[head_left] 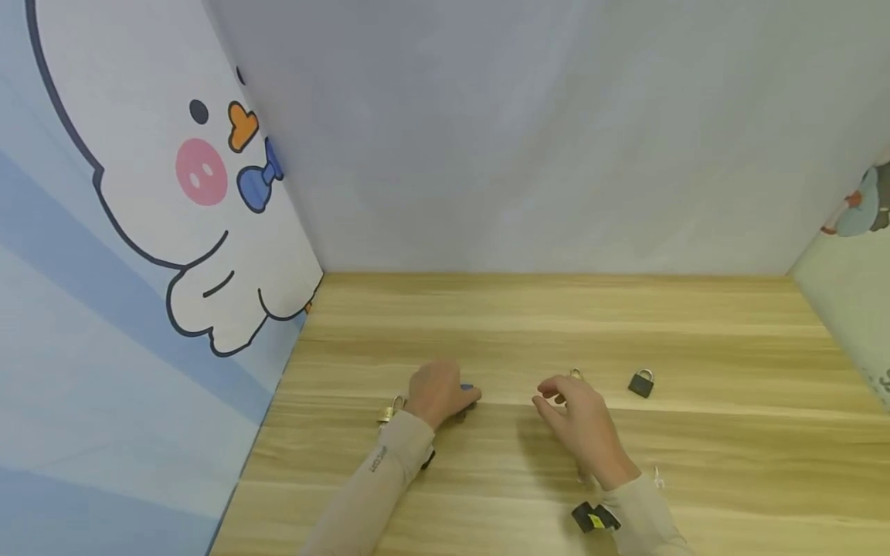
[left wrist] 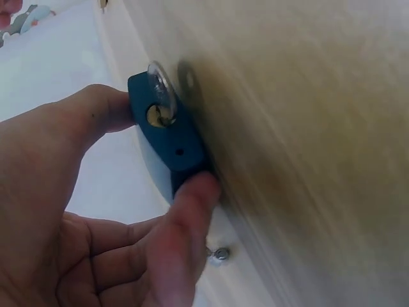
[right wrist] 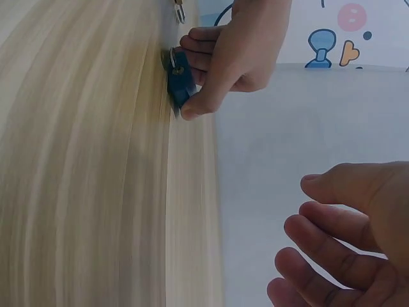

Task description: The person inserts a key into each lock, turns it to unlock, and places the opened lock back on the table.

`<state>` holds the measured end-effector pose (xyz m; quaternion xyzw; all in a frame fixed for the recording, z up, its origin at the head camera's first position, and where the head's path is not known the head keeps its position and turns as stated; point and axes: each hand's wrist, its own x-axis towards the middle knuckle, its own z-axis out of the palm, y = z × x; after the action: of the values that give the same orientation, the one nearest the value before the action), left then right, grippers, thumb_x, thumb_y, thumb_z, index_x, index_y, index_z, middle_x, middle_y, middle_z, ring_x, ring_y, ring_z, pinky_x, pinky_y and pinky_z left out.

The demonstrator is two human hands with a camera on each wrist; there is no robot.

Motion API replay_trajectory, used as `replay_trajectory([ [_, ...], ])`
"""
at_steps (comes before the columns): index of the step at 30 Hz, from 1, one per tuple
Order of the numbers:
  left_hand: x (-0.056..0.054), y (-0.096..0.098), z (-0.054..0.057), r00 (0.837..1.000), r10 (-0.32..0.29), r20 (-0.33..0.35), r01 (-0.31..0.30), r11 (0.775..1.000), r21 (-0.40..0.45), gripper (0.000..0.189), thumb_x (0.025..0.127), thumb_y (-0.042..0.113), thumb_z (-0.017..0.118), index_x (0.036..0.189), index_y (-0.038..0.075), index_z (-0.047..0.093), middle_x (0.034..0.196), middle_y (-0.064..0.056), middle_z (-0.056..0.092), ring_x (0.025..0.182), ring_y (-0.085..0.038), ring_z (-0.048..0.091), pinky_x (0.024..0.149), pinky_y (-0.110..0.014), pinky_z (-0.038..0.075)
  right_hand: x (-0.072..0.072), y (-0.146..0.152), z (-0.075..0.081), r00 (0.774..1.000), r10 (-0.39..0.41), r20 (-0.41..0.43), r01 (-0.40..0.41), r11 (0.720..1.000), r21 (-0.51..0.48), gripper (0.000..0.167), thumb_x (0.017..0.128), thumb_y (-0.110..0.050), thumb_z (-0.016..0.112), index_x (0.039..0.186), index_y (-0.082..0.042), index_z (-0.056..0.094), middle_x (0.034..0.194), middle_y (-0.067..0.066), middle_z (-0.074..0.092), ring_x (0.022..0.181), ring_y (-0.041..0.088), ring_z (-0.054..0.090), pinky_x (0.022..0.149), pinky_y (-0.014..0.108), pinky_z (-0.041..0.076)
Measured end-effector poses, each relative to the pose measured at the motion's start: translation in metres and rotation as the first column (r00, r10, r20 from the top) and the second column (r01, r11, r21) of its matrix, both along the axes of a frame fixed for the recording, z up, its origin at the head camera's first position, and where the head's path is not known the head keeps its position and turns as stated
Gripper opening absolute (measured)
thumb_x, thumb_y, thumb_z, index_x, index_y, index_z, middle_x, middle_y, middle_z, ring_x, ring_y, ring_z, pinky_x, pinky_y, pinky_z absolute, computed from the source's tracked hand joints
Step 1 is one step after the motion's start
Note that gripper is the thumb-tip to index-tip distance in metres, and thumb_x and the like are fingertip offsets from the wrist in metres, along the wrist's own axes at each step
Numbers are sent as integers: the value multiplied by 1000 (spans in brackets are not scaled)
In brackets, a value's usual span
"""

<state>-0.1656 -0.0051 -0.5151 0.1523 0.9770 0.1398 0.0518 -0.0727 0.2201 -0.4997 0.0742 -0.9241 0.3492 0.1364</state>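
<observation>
Thumb and fingers of my left hand point(head_left: 436, 395) grip a blue padlock point(left wrist: 147, 141) by its two sides, close to the wooden table. A key point(left wrist: 161, 86) sticks out of the brass keyhole in the padlock's underside. In the right wrist view the same blue padlock point(right wrist: 181, 75) shows between the left thumb and fingers. My right hand point(head_left: 580, 425) hovers to the right, fingers loosely bent and apart. Nothing lies between the right fingers point(right wrist: 329, 240). A brass padlock point(head_left: 576, 374) is partly hidden behind that hand.
Another brass padlock point(head_left: 385, 415) lies left of the left hand. A black padlock point(head_left: 641, 383) rests farther right on the table point(head_left: 723, 340). A small clear or silvery item point(head_left: 657, 477) lies beside the right sleeve. Printed walls stand behind and at both sides.
</observation>
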Motion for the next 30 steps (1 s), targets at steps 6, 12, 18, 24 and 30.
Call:
replay_trajectory([
  [6, 3, 6, 3, 1000, -9, 19, 10, 998, -58, 59, 86, 50, 72, 53, 16, 38, 46, 8, 28, 42, -6, 26, 38, -21, 23, 7, 19, 2, 1000, -11, 3, 11, 1000, 24, 13, 90, -9, 74, 101, -4, 70, 98, 8, 69, 86, 23, 65, 73, 39, 55],
  [12, 2, 14, 12, 997, -47, -59, 38, 988, -149, 64, 88, 61, 67, 53, 17, 35, 45, 8, 23, 40, -5, 20, 37, -20, 20, 16, 40, 5, 999, -42, 4, 41, 997, 70, 17, 89, -9, 75, 104, -2, 69, 101, 10, 69, 87, 23, 65, 73, 40, 55],
  [18, 0, 32, 20, 992, -96, -85, 81, 984, -159, 64, 92, 58, 62, 51, 17, 35, 44, 8, 24, 39, -6, 21, 37, -22, 20, 26, 54, 7, 996, -72, 56, 70, 996, 53, 16, 92, -11, 73, 105, -2, 69, 101, 8, 70, 85, 21, 65, 74, 41, 54],
  [24, -3, 60, 18, 987, -146, -65, 137, 983, -124, 63, 92, 58, 62, 52, 18, 33, 45, 8, 23, 41, -6, 21, 37, -21, 20, 37, 62, 2, 993, -95, 75, 92, 995, 39, 14, 92, -11, 73, 103, -3, 70, 96, 4, 70, 82, 17, 64, 71, 40, 53],
  [30, -5, 88, 13, 987, -159, -1, 158, 984, -78, 61, 92, 59, 61, 54, 18, 36, 47, 7, 25, 41, -6, 24, 37, -21, 21, 45, 65, -5, 988, -108, 111, 107, 994, 13, 14, 92, -12, 72, 103, -3, 70, 93, 3, 70, 82, 16, 64, 71, 39, 54],
])
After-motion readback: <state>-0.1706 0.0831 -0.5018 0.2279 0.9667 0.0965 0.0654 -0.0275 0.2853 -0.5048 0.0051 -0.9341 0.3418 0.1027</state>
